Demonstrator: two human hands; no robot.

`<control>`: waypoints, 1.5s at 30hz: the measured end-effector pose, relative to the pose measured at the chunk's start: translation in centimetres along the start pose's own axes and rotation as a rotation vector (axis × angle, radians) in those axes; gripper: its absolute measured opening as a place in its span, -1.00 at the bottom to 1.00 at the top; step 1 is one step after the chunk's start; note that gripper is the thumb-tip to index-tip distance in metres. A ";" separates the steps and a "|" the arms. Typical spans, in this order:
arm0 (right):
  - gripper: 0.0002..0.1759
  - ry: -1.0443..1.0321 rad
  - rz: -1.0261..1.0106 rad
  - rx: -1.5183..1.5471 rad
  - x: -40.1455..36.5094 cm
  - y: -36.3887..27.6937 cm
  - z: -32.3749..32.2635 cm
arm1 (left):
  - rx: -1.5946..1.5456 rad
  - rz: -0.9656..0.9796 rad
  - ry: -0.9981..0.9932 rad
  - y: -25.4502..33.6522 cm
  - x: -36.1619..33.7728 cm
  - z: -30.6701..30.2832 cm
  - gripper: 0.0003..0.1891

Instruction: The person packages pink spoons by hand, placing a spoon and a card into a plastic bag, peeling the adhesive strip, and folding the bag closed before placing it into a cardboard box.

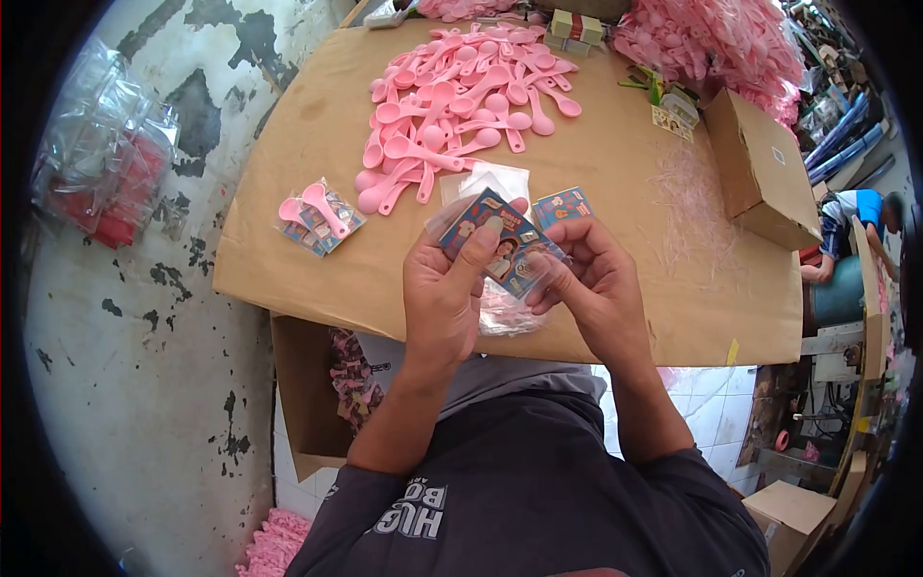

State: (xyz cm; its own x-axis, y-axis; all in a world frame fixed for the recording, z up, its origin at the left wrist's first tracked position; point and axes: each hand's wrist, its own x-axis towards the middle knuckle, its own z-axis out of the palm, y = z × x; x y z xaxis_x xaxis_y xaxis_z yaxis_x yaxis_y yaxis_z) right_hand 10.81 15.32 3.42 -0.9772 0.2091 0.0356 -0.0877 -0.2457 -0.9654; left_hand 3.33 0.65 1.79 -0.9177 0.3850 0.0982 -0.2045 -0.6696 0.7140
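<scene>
A blue printed card (504, 246) in a clear plastic bag is held between both hands above the table's near part. My left hand (447, 279) is closed on it, thumb on top. The fingers of my right hand (598, 274) pinch the lower right corner of the card and plastic. Behind the hands lie more blue cards (563, 206) and white-looking clear bags (502, 180); further plastic bags (508, 313) lie beneath them. A large heap of pink spoons (452, 106) spreads beyond. To the left, two pink spoons (325, 210) rest on bagged cards.
The brown-covered table (288, 125) carries a cardboard box (761, 173) at right and pink bagged items (707, 48) at back right. Plastic bags (111, 144) hang on the left wall. Another person (851, 216) is at far right. An open carton (312, 394) stands below the table.
</scene>
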 end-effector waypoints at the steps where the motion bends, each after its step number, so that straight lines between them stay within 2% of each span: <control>1: -0.81 0.014 0.003 0.004 0.1 0.3 -0.1 | -0.001 -0.001 0.010 -0.2 0.2 -0.1 -0.65; 3: -0.80 0.029 0.013 0.010 0.5 0.8 -0.3 | -0.015 0.054 0.034 -0.4 0.6 -0.2 -0.63; 6: -0.78 0.013 0.073 0.029 0.4 1.3 -0.7 | -0.019 -0.024 -0.037 -0.6 0.8 -0.1 -0.61; 11: -0.78 0.101 -0.040 -0.003 1.0 1.8 -0.8 | -0.015 -0.100 -0.049 -1.5 0.5 1.5 -0.57; 12: -0.78 0.099 -0.039 -0.003 1.2 2.0 -0.5 | 0.006 -0.102 -0.057 -1.5 0.6 1.7 -0.50; 14: -0.82 0.186 -0.242 -0.064 1.5 2.5 0.1 | 0.024 -0.099 -0.061 -1.7 0.6 1.5 -0.43; 15: -0.82 0.182 -0.241 -0.066 1.5 2.4 0.1 | 0.066 -0.073 -0.056 -2.0 0.6 1.2 -0.41; 17: -0.82 0.069 -0.105 0.010 1.3 2.0 0.0 | 0.106 -0.045 -0.048 -2.1 0.7 0.9 -0.40; 20: -0.81 0.037 -0.033 0.058 1.3 1.9 -0.1 | 0.023 -0.035 -0.030 -1.2 1.3 1.4 -0.36; 23: -0.85 0.027 0.026 0.053 1.2 2.0 -0.2 | -0.132 0.096 -0.060 -0.5 2.3 1.6 -0.35; 27: -0.89 0.043 0.025 0.042 0.8 2.4 0.4 | -0.292 0.079 -0.155 -0.1 2.6 1.1 -0.32; 29: -0.87 0.041 0.063 0.070 0.8 1.9 0.8 | -0.364 0.094 -0.282 -0.5 2.7 0.6 -0.35; 33: -0.80 0.122 0.005 -0.004 1.3 2.2 1.5 | -0.347 0.100 -0.238 -0.4 2.3 1.4 -0.38; 36: -0.70 0.141 0.046 -0.033 1.6 2.6 1.7 | -0.330 0.096 -0.211 -0.5 2.2 0.9 -0.41; 38: -0.65 0.245 -0.172 -0.180 1.8 2.9 2.6 | -0.326 0.092 -0.192 -0.5 2.2 0.6 -0.42; 39: -0.65 0.245 -0.168 -0.188 1.9 2.6 2.5 | -0.323 0.086 -0.155 -0.4 2.2 0.4 -0.45; 41: -0.47 0.225 -0.600 -0.781 2.1 1.8 2.1 | -0.327 0.077 -0.117 -0.2 2.3 -0.1 -0.48; 42: -0.45 0.148 -0.818 -0.869 2.6 1.6 1.7 | -0.312 0.071 -0.042 -0.2 2.5 -0.5 -0.51; 43: -0.45 0.144 -0.818 -0.875 2.7 1.2 1.1 | -0.295 0.066 0.032 -0.2 2.7 -1.1 -0.54; 45: -0.65 -0.212 -0.910 -1.036 2.9 -0.2 0.5 | -0.296 0.081 0.096 0.0 3.3 -3.1 -0.60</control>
State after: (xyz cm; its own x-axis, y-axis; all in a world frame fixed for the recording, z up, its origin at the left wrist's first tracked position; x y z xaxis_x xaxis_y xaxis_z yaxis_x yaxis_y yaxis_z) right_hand 7.88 15.56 3.84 -0.6738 -0.2536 0.6940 -0.6101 0.7208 -0.3289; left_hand -0.75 -0.04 -0.02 -0.9600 0.2711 0.0707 -0.2071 -0.8567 0.4724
